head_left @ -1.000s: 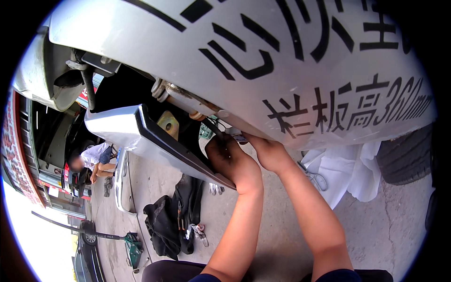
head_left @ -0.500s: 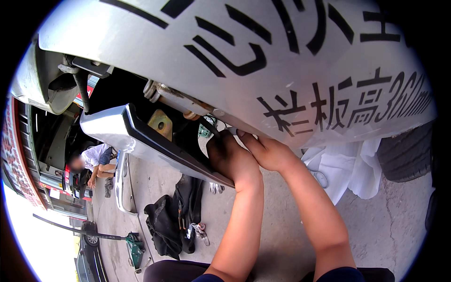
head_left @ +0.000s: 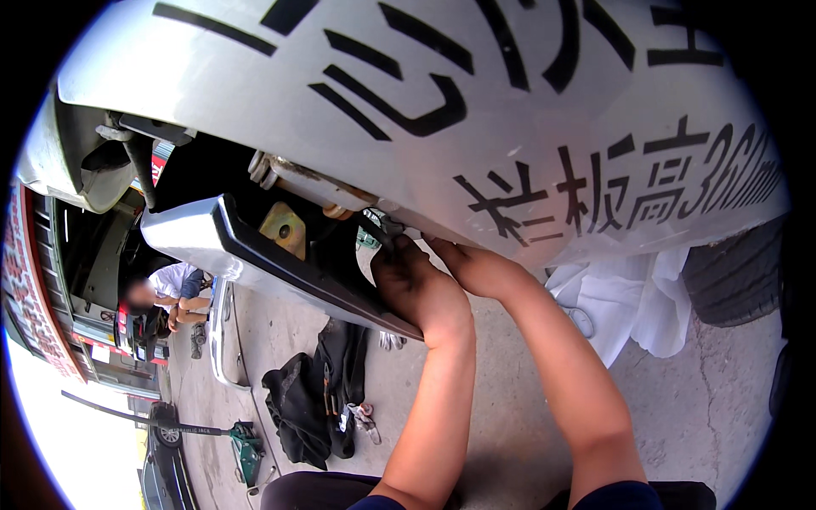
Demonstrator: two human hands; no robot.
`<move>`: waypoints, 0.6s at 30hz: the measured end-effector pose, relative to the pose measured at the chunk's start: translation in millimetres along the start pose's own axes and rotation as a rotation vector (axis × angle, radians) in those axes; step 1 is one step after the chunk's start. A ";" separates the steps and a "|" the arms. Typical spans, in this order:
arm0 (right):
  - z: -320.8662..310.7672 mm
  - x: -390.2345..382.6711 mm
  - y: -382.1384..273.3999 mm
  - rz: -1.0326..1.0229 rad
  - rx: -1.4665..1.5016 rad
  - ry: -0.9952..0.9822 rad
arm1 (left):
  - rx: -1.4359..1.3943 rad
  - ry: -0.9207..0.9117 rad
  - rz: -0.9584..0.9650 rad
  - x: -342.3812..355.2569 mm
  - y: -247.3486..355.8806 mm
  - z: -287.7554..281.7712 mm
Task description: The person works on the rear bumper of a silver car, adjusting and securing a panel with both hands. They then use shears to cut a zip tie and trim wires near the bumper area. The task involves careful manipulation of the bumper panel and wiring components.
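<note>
A silver vehicle door panel (head_left: 510, 102) with large black lettering hangs above my hands. Below its edge, my left hand (head_left: 422, 289) reaches up into the gap behind a silver trim piece with a black edge (head_left: 289, 259). Its fingers curl closed near a dark rod-like part (head_left: 374, 228); what they grip is in shadow. My right hand (head_left: 480, 268) is beside it, fingers bent together at the panel's lower edge, their tips hidden. A yellowish metal bracket (head_left: 283, 229) and a pale hinge-like fitting (head_left: 297, 177) show inside the opening to the left.
Black clothing (head_left: 310, 399) and a glove (head_left: 391, 340) lie on the concrete floor. A green floor jack (head_left: 246, 455) stands lower left, and a silver bumper-like part (head_left: 225, 340) lies near a seated person (head_left: 174, 289). White sheeting (head_left: 629, 306) and a tyre (head_left: 735, 276) are at right.
The panel and the parts in the opening appear slightly further left and up. My right hand has shifted a little left; my left hand stays almost in place, fingers still curled.
</note>
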State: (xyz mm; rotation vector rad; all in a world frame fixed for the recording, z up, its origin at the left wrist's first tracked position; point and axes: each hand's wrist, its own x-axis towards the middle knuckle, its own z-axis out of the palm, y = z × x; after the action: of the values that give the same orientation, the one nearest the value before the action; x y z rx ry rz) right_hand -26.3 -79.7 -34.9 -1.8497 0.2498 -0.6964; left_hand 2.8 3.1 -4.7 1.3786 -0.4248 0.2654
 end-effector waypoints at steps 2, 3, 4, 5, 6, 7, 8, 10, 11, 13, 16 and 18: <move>-3.0 4.6 -3.9 -0.014 -0.066 0.001 | -0.008 -0.008 0.001 0.6 0.5 0.0; -3.4 5.7 -2.3 -0.059 -0.019 0.055 | 0.000 -0.010 -0.014 -1.2 4.6 3.2; -2.3 7.0 1.5 -0.101 0.028 0.110 | 0.008 -0.013 -0.028 -2.6 6.8 6.0; 2.8 8.5 2.6 -0.148 0.080 0.158 | -0.038 -0.020 -0.049 -2.1 4.9 3.7; 5.7 10.9 3.2 -0.183 0.139 0.186 | -0.084 -0.026 -0.070 -1.4 1.5 1.3; 8.7 13.5 3.1 -0.197 0.203 0.183 | -0.130 -0.034 -0.090 -1.1 -0.4 -0.5; 9.6 17.1 1.8 -0.204 0.268 0.171 | -0.130 -0.026 -0.091 -2.3 1.5 0.5; 11.8 24.9 -3.0 -0.144 0.460 0.057 | -0.129 -0.009 -0.093 -4.4 6.9 2.9; 11.6 29.2 -5.0 -0.107 0.569 -0.009 | -0.108 0.016 -0.106 -4.3 6.9 3.5; 13.8 36.5 -4.5 -0.028 0.755 -0.130 | -0.065 0.067 -0.131 -3.7 6.7 4.0; 21.5 44.1 -0.8 0.063 0.948 -0.250 | -0.002 0.086 -0.113 -3.4 7.4 5.9; 27.3 45.9 1.7 0.099 1.006 -0.276 | -0.022 0.089 -0.119 -3.1 8.2 7.7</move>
State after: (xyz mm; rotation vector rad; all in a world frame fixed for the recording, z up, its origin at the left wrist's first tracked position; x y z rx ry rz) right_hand 26.5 -81.1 -27.2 -0.9350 -0.1769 -0.3683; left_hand -4.5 -2.8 2.3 1.3601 -0.2700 0.2222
